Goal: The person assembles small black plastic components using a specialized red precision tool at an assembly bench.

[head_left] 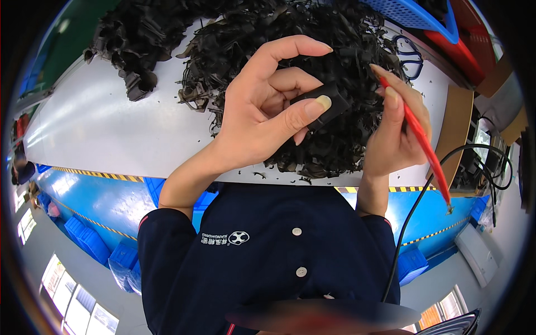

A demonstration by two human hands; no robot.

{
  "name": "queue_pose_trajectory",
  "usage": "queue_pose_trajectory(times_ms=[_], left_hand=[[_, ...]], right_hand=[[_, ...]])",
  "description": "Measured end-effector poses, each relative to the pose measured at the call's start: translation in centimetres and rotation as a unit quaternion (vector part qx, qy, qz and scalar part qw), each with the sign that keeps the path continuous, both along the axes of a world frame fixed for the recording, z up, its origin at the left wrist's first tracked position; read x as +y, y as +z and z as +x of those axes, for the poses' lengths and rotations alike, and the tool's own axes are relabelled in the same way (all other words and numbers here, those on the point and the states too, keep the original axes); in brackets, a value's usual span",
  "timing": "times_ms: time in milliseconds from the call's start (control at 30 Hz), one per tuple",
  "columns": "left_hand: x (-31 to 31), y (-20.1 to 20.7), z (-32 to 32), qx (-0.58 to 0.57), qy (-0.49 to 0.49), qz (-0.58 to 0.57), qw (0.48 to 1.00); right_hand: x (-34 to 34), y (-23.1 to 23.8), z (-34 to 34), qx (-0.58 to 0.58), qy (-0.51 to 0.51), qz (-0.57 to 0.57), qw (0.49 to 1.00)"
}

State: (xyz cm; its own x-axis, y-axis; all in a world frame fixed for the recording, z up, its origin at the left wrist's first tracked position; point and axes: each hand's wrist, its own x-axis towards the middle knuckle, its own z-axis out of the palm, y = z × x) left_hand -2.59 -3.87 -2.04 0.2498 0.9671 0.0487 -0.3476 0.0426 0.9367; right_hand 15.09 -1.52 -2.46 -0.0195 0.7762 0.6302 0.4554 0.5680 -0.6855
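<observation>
My left hand [259, 109] is closed around a small black block-shaped part [336, 107]. The thumb presses on its top and the index finger arches above, off the part. To the right, my right hand [399, 125] grips a slim red pen-like tool [420, 134] between thumb and fingers. One end of the tool slants down past the hand to a brass-coloured tip; its working end is hard to make out near the fingertips. The two hands are apart, and the tool does not touch the part. Beneath both lies a heap of thin black scraps [240, 53].
The heap spreads over a white table [111, 134]; several dark curled pieces [139, 81] lie at its far left. Dark blue scissor-like handles [412, 64] sit right of the heap. A blue basket [419, 19], a cardboard box [455, 120] and a black cable [410, 215] are on the right.
</observation>
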Motion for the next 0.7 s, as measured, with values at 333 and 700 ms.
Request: queue_pose_trajectory(times_ms=[333, 700], left_hand=[[-0.2, -0.1, 0.0, -0.071, 0.001, 0.032, 0.997], [0.8, -0.7, -0.3, -0.095, 0.046, 0.006, 0.994]], right_hand=[[0.9, -0.8, -0.1, -0.078, -0.020, 0.010, 0.997], [1.8, -0.1, 0.3, -0.110, -0.046, 0.033, 0.992]])
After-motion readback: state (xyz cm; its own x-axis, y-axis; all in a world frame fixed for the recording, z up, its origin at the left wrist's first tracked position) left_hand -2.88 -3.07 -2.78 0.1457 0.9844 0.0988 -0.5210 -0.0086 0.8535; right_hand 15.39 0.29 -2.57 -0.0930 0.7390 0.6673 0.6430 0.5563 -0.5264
